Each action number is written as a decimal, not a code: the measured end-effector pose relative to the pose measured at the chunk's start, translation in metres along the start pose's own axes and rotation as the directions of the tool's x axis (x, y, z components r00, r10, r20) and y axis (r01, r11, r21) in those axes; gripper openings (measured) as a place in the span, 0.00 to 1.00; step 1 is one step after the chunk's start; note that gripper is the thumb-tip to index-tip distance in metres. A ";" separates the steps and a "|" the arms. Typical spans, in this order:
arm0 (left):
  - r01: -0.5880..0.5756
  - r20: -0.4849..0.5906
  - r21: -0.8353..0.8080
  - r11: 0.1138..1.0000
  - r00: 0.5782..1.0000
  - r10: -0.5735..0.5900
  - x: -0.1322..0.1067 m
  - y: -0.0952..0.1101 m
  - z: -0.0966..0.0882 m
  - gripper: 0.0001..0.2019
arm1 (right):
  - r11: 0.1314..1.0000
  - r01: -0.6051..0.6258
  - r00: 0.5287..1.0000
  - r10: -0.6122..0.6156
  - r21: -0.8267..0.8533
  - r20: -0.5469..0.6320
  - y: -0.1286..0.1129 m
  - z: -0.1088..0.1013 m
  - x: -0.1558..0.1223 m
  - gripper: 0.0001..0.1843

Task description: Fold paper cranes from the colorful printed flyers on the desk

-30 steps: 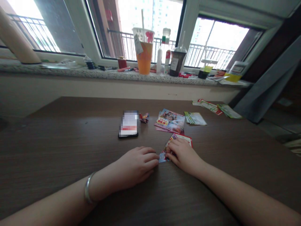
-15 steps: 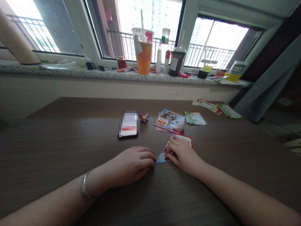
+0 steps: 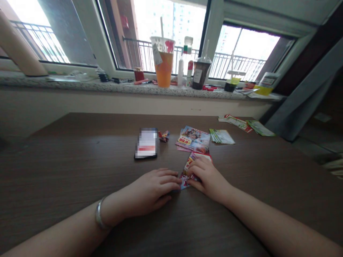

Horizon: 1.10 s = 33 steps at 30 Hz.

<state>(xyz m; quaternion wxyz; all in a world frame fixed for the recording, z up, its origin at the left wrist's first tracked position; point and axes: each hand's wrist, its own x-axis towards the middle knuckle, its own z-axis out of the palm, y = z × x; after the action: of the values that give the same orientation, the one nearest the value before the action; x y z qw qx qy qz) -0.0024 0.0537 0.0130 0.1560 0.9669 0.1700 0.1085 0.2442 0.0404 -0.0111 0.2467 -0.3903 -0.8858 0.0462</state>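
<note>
A colourful printed flyer [image 3: 187,167], partly folded over, lies on the brown table under my hands. My right hand [image 3: 207,176] rests on it, fingers bent over its right part and thumb at its lower edge, closed on the paper. My left hand [image 3: 155,186], with a silver bangle on the wrist, lies palm down with fingers stretched out; its fingertips touch the flyer's lower left corner. Just beyond sits a stack of similar flyers [image 3: 195,137] showing "89.9". My hands cover much of the flyer being folded.
Left of the stack are a phone [image 3: 146,143] with a blurred screen and a small folded paper piece [image 3: 163,136]. Green-edged leaflets [image 3: 222,136] and more papers [image 3: 260,127] lie to the right. An orange drink cup [image 3: 164,69] and bottles stand on the windowsill [image 3: 112,88].
The flyer's folded shape has become narrower, its right edge shifting left, and more of its printed side shows. My left fingertips have slid slightly right onto its corner.
</note>
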 end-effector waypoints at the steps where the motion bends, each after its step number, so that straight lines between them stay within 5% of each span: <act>1: 0.001 -0.006 0.012 1.000 1.000 -0.001 -0.001 0.000 0.000 0.19 | 0.999 0.046 0.998 -0.047 -0.019 -0.036 0.001 -0.001 -0.001 0.07; 6: -0.012 -0.066 0.094 0.995 0.998 0.019 -0.004 -0.001 0.002 0.14 | 0.979 0.111 0.978 -0.139 -0.170 -0.158 0.003 -0.002 -0.004 0.04; 13: 0.014 -0.068 0.111 0.994 0.998 -0.006 -0.006 0.000 0.004 0.13 | 0.978 0.183 0.983 -0.180 -0.099 0.042 0.001 -0.001 -0.003 0.10; 33: 0.018 -0.049 0.098 0.995 0.999 -0.014 -0.005 0.006 0.001 0.18 | 0.963 0.250 0.963 -0.237 -0.098 0.132 -0.006 -0.005 -0.008 0.14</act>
<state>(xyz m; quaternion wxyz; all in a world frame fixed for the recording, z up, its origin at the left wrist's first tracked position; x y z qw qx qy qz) -0.0044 0.0460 0.0133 0.1047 0.9692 0.1867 0.1221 0.2475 0.0297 -0.0083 0.1746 -0.2883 -0.9414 -0.0118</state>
